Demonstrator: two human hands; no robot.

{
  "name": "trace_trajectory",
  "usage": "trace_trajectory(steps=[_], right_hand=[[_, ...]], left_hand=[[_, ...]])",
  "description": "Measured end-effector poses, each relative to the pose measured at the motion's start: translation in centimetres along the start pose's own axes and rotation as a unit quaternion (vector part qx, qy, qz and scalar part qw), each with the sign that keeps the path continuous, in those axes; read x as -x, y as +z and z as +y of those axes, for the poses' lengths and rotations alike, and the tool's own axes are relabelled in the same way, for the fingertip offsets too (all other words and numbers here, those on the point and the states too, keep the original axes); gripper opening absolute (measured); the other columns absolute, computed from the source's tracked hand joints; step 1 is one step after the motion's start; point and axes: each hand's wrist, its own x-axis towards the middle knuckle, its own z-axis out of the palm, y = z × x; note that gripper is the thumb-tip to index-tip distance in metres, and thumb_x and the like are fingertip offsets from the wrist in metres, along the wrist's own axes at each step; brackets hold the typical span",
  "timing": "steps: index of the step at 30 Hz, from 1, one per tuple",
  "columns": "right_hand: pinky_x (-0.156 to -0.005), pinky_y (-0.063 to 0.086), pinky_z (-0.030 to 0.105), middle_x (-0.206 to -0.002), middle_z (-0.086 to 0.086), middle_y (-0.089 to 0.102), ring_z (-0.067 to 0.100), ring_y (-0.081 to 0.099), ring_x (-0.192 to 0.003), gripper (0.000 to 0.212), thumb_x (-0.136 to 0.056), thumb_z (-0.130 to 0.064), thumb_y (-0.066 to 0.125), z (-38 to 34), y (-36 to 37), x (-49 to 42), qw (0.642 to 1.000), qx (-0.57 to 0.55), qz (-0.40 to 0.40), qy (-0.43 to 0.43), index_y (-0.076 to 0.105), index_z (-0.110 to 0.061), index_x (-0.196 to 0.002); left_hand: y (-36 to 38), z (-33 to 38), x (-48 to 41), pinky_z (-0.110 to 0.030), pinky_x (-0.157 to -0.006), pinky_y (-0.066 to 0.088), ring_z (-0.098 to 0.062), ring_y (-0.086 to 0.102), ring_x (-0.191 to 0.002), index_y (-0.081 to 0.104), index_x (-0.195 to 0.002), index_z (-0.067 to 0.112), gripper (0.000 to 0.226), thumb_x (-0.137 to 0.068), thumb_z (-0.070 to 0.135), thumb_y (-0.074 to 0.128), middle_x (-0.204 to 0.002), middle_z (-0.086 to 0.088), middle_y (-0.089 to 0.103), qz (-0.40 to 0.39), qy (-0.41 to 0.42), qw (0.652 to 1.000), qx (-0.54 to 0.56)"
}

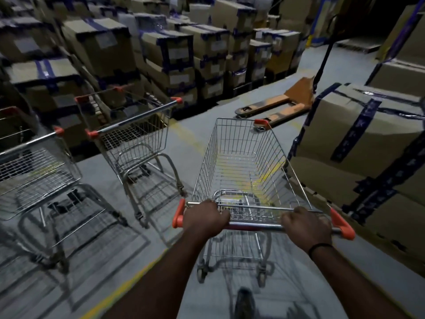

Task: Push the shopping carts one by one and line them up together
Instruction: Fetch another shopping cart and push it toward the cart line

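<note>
1. On the handle bar of the nearest cart, both hands are wrapped tight: the left hand grips near the bar's left orange end cap, the right hand near its right one.
2. A dark band circles the right wrist.
3. That cart stands straight ahead on the grey floor, its wire basket empty, its nose pointing toward an orange pallet jack lying on the floor beyond.
4. Just left of it stands a second cart, and further left a third cart; both are empty and apart from the held one.
5. Taped cardboard boxes are stacked behind the carts, and more boxes rise close on the right.
6. A shoe shows below the cart.
</note>
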Motion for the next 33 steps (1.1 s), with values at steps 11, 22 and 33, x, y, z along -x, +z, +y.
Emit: trace_trajectory(steps=[11, 22, 33], right_hand=[[-0.081, 0.036, 0.041, -0.099, -0.001, 0.057, 0.023, 0.063, -0.099, 0.059, -0.078, -0.048, 0.009, -0.7, 0.0, -23.6, 1.0, 0.011, -0.004, -0.026, 0.064, -0.027, -0.082], [-0.077, 0.04, 0.039, -0.091, 0.001, 0.064, 0.024, 0.063, -0.093, 0.036, -0.09, -0.04, 0.03, -1.7, -0.8, -46.3, 0.997, 0.05, -0.014, -0.058, 0.053, -0.024, -0.066], [-0.078, 0.052, 0.04, -0.087, 0.005, 0.072, 0.028, 0.066, -0.085, 0.031, -0.088, -0.047, 0.047, -5.4, -0.2, -65.3, 1.0, -0.003, 0.009, 0.011, 0.066, -0.027, -0.073]], left_hand=[[-2.3, 2.4, -21.5, -0.037, -0.083, 0.048, -0.032, 0.067, -0.101, 0.066, -0.106, 0.015, 0.063, -0.087, 0.066, 0.035, -0.109, -0.009, 0.07, 0.004, -0.028, 0.999, 0.019], [-5.5, 4.4, -40.5, -0.041, -0.09, 0.047, -0.035, 0.062, -0.115, 0.062, -0.122, 0.012, 0.07, -0.094, 0.069, 0.031, -0.129, -0.013, 0.061, -0.044, -0.034, 0.998, 0.034], [-9.7, 3.2, -54.8, -0.044, -0.111, 0.036, -0.041, 0.04, -0.14, 0.047, -0.145, 0.016, 0.074, -0.095, 0.068, 0.031, -0.161, -0.025, 0.02, -0.174, 0.014, 0.98, 0.097]])
